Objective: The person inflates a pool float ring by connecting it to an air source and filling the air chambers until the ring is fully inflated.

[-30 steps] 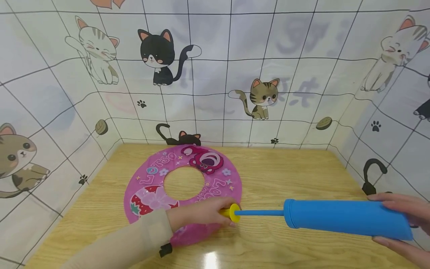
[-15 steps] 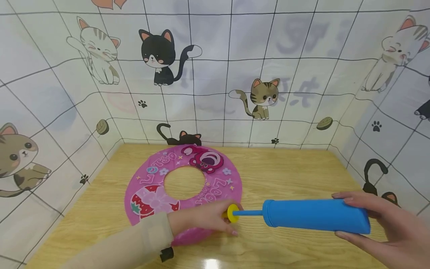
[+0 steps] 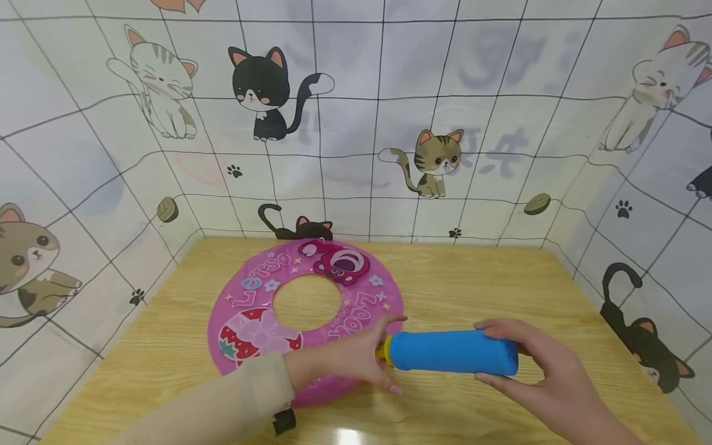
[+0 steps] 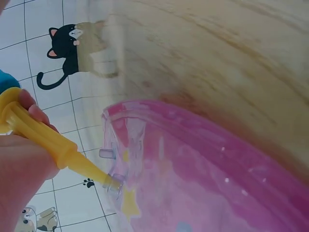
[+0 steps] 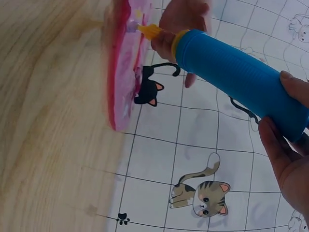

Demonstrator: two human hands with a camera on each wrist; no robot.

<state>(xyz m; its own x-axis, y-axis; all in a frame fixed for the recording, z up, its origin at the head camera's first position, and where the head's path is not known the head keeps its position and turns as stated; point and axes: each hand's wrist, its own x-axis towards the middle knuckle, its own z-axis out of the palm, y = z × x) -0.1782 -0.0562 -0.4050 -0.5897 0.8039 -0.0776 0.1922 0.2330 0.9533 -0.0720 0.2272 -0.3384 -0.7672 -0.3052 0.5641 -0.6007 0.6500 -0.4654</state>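
Observation:
A pink inflatable swim ring [image 3: 384,290] lies on the table in the head view, with bear and strawberry prints. My left hand [image 3: 358,355] reaches over its near right side and holds the yellow nozzle [image 4: 46,137] of a blue hand pump [image 3: 445,352]. In the left wrist view the nozzle's tip sits in the ring's clear valve [image 4: 114,184]. My right hand [image 3: 547,368] grips the far right end of the pump's blue barrel [image 5: 236,72] between thumb and fingers. The barrel is pushed right up against the yellow end, its thin blue rod hidden.
The wood-grain table [image 3: 473,278] carries the ring and runs back to a white wall covering [image 3: 356,123] printed with grid lines and cartoon cats. That covering also rises at the left and right sides. A black strap piece [image 3: 284,422] shows below my left sleeve.
My right hand has moved left, sliding the blue barrel over the thin rod until the rod disappears. My left hand stays at the nozzle, its outer fingers now spread wider.

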